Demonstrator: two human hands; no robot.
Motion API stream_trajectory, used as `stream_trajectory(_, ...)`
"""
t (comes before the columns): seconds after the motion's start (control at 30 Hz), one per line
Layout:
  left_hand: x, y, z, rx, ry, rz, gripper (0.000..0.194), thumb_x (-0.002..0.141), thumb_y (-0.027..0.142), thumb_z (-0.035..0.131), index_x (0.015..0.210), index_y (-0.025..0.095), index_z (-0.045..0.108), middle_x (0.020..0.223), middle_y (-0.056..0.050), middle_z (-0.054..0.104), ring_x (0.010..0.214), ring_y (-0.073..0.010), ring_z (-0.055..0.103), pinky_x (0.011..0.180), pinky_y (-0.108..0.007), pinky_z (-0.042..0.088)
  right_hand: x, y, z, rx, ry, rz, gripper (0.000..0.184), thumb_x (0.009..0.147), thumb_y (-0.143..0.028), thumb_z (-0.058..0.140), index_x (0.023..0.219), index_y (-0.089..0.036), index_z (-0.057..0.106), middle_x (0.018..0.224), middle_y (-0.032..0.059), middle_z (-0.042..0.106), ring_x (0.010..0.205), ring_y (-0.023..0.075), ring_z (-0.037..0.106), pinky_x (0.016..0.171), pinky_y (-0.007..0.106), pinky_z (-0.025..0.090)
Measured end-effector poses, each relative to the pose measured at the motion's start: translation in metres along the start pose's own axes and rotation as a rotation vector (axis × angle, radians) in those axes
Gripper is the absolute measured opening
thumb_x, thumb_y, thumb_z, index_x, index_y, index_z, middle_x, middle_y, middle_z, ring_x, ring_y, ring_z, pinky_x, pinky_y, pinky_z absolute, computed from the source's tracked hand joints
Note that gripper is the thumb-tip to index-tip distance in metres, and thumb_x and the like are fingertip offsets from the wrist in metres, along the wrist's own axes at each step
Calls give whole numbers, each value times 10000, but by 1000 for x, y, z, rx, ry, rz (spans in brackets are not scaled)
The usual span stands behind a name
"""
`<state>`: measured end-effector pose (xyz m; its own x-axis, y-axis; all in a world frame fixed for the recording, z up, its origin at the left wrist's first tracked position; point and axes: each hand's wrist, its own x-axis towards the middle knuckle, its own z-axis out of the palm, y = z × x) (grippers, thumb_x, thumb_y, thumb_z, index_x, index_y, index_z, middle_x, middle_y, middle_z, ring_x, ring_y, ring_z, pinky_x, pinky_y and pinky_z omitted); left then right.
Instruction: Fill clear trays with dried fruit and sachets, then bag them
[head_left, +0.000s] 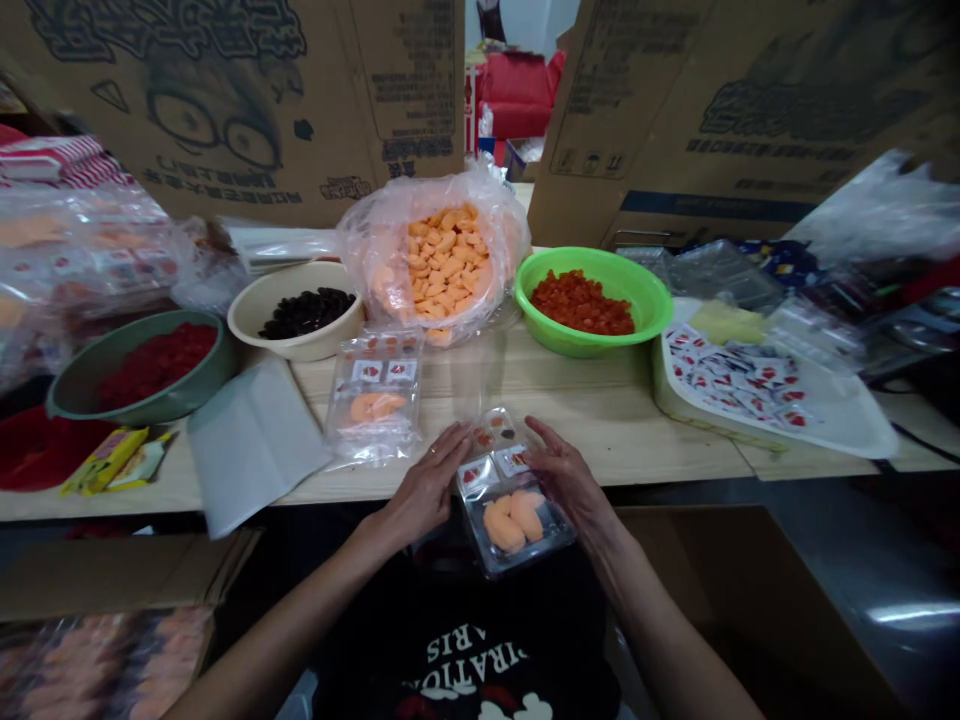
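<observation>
Between my hands is a clear plastic compartment tray (487,560), its near end sticking out past the table's front edge. Orange puffy candies (504,522) lie in its large near compartment. Small printed sachets (513,460) sit in the middle compartments, and small reddish and dark pieces show at the far end. My left hand (429,490) grips the tray's left side with fingers fairly straight. My right hand (564,478) holds its right side, thumb and fingers around the edge. Just beyond, to the left, a similar filled tray (375,395) rests in clear wrap on the table.
Along the table stand a green-grey bowl (225,365) of red pieces, a cream bowl (330,343) of dark pieces, an orange-candy bag (367,235), a bright green bowl (592,348) of reddish-orange pieces and a white sachet tray (847,425). Cardboard boxes (420,60) rise behind.
</observation>
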<state>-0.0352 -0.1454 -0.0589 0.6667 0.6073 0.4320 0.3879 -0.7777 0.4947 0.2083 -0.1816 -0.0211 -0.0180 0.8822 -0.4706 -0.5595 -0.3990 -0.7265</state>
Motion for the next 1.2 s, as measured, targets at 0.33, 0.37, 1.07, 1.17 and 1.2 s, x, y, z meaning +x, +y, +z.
stream_trajectory(0.33, 39, 3, -6, -191, 397, -92, 407, 986, 104, 436, 1318, 222, 639, 1273, -112, 683, 1280, -222, 599, 1061, -460, 541, -10, -13, -6, -43, -12, -139, 798, 602, -226, 902, 1351, -201, 627, 718, -40, 701, 615, 117, 623, 603, 227, 489)
stream_trajectory(0.37, 44, 6, -6, -225, 446, -126, 354, 991, 125, 455, 1249, 215, 681, 1210, -104, 709, 1193, -205, 651, 1004, -410, 577, -13, -17, -7, -54, -16, -142, 776, 608, -225, 900, 1338, -207, 637, 754, -27, 717, 639, 124, 638, 607, 227, 494)
stream_trajectory(1.07, 33, 4, 2, 21, 180, 37, 621, 984, 60, 372, 1576, 236, 300, 1475, -154, 535, 1380, -224, 517, 1081, -431, 538, -20, -7, -12, -150, 68, -258, 809, 639, -282, 889, 1388, -237, 583, 665, -86, 600, 602, 85, 556, 612, 209, 474)
stream_trajectory(1.17, 36, 7, 14, -8, 145, -188, 629, 1016, 166, 391, 1605, 208, 172, 1428, -181, 567, 1329, -249, 564, 1045, -475, 548, -13, 8, -14, -166, 160, -270, 763, 638, -313, 882, 1346, -222, 611, 712, -67, 640, 634, 99, 577, 627, 223, 486)
stream_trajectory(1.2, 38, 9, 18, -1, 116, -229, 615, 1025, 216, 407, 1599, 198, 187, 1424, -188, 568, 1326, -264, 563, 1052, -499, 534, -9, 10, -16, -163, 197, -283, 761, 636, -324, 879, 1340, -217, 612, 715, -61, 649, 633, 108, 581, 623, 233, 491)
